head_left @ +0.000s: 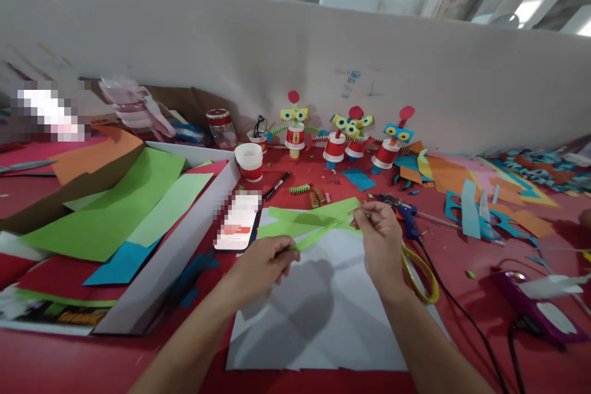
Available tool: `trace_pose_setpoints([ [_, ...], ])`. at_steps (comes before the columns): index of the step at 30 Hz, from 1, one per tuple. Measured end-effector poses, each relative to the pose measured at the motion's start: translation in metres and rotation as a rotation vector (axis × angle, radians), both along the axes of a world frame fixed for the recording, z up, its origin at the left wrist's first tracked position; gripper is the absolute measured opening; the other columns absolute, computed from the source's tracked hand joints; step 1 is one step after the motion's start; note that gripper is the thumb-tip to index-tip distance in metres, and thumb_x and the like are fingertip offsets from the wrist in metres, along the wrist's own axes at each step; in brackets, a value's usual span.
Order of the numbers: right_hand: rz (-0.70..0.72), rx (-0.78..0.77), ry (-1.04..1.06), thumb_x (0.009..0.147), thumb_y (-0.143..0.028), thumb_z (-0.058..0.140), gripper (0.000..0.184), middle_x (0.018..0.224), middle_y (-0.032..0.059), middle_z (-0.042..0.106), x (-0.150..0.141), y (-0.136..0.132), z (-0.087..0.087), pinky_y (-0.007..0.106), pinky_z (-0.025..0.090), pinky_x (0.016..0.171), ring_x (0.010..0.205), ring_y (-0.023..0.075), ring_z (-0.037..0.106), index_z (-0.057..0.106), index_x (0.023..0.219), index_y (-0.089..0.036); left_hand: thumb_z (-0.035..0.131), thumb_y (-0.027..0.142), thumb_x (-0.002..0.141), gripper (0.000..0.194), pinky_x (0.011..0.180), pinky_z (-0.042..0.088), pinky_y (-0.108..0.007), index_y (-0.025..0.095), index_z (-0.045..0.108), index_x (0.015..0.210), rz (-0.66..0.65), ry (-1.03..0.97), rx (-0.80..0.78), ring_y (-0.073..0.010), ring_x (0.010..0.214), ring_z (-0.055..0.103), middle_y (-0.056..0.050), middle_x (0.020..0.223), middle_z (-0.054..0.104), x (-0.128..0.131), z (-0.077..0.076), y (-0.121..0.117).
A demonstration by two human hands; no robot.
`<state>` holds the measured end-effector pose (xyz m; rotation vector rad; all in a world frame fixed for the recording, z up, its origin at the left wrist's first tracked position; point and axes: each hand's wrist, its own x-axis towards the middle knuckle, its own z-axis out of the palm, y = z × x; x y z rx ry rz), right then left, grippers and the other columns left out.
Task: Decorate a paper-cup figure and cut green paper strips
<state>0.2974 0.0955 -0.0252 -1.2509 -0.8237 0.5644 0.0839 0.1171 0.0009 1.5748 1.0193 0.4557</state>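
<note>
A narrow green paper strip stretches between my two hands above a white sheet. My left hand pinches its lower left end. At the upper right end, my right hand is closed on the strip, thumb against fingers. Larger green paper pieces lie behind the strip on the top of the white sheet. Beyond them rest a small folded green paper spring and a few brownish folded bits.
Paper-cup robot figures stand along the back wall. On the left are a box of coloured paper, a phone, a marker and cups. A glue gun, yellow tape roll and purple power strip lie right.
</note>
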Motion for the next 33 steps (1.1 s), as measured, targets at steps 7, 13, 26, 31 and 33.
trace_pose_setpoints([
  [7,0.333,-0.042,-0.073,0.077,-0.026,0.063,0.009,0.064,-0.004,0.064,-0.019,-0.006,-0.004,0.023,0.048,0.055,0.054,0.0115,0.059,0.056,0.081,-0.022,0.075,0.043,0.071,0.028,0.058,0.046,-0.02,0.021,0.059,0.067,0.707,-0.469,-0.059,-0.011,0.062,0.056,0.002,0.068,0.061,-0.029,-0.011,-0.055],
  [13,1.004,-0.209,-0.272,0.072,-0.009,0.061,0.017,0.063,-0.0048,0.069,-0.071,-0.035,-0.015,0.019,0.046,0.051,0.052,0.0099,0.06,0.072,0.073,-0.022,0.079,0.041,0.066,0.027,0.08,0.056,-0.037,0.023,0.063,0.078,1.028,-0.995,-0.44,-0.0246,0.096,0.065,-0.005,0.096,0.07,-0.047,-0.009,-0.076],
  [26,0.865,-0.189,-0.351,0.08,-0.021,0.061,0.009,0.064,-0.0031,0.067,-0.06,-0.029,-0.016,0.021,0.044,0.054,0.053,0.01,0.056,0.068,0.073,-0.021,0.074,0.045,0.075,0.037,0.049,0.034,-0.017,0.02,0.047,0.068,0.973,-0.758,-0.02,-0.006,0.05,0.035,0.008,0.055,0.041,-0.037,-0.03,-0.092],
  [31,0.691,-0.112,-0.367,0.082,-0.027,0.059,0.012,0.064,-0.0013,0.065,-0.049,-0.022,-0.012,0.023,0.044,0.055,0.058,0.0124,0.056,0.064,0.073,-0.021,0.077,0.034,0.07,0.046,0.077,0.048,-0.025,0.022,0.059,0.11,0.676,-0.453,0.015,-0.0156,0.088,0.062,-0.001,0.095,0.066,-0.013,-0.04,-0.075],
  [33,0.644,-0.103,-0.364,0.082,-0.029,0.059,0.013,0.063,-0.0014,0.064,-0.046,-0.02,-0.012,0.023,0.042,0.053,0.056,0.0122,0.054,0.064,0.073,-0.021,0.075,0.028,0.07,0.052,0.091,0.047,-0.03,0.021,0.057,0.118,0.585,-0.391,0.057,-0.0196,0.104,0.062,-0.005,0.11,0.066,-0.008,-0.043,-0.072],
])
